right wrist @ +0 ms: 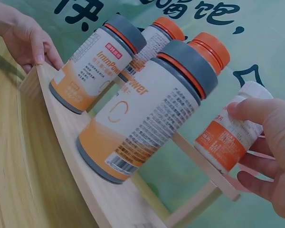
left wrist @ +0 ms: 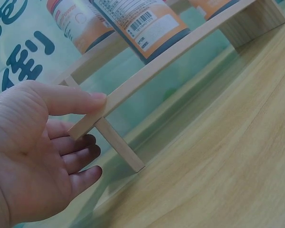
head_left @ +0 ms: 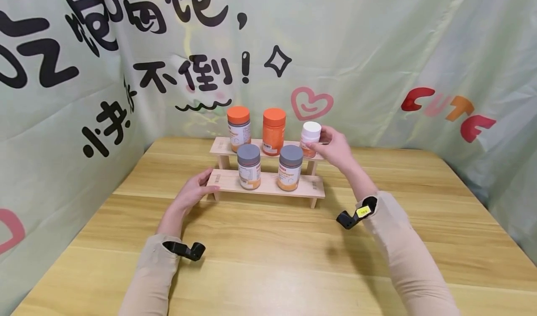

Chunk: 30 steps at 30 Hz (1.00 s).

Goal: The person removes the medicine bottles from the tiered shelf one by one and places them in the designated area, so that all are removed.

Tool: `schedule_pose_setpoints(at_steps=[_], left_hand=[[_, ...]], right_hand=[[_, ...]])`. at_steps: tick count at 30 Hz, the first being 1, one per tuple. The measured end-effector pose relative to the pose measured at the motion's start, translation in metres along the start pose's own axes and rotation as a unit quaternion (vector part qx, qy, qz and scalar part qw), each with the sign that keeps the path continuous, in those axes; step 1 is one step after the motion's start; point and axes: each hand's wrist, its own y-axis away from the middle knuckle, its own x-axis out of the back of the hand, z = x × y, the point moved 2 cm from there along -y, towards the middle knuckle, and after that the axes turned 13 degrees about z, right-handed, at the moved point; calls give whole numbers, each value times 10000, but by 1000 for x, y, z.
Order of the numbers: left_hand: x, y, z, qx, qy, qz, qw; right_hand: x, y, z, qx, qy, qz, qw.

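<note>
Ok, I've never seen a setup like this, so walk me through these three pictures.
There's no machine here, just a person's bare left hand and right hand. The wide picture comes from a camera worn on the head, looking forward and down. The two closer ones come from small black cameras on the left wrist and right wrist.

On the wood-grain table are two pale wooden shelves. The lower shelf carries two grey-lidded bottles with white-and-orange labels. Behind it, the upper shelf carries an orange-lidded bottle with a white-and-orange label and a mostly orange bottle.

The left hand grips the lower shelf's end. The right hand holds a small white-capped, white-and-orange bottle at the upper shelf's right end.
</note>
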Motion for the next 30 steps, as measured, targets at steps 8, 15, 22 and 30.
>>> schedule_pose_setpoints(at_steps=[8, 15, 22, 30], left_hand=[[1, 2, 1, 20, -54, -7, 10000], [0, 1, 2, -21, -58, -29, 10000], [0, 1, 1, -33, -4, -22, 10000], [0, 0, 1, -10, -19, -21, 10000]], right_hand=[[29, 0, 0, 140, -36, 455, 9989], [63, 2, 11, 80, 185, 997, 9948], [90, 9, 33, -197, 586, 1080, 9922], [106, 18, 65, -623, 971, 969, 9886]])
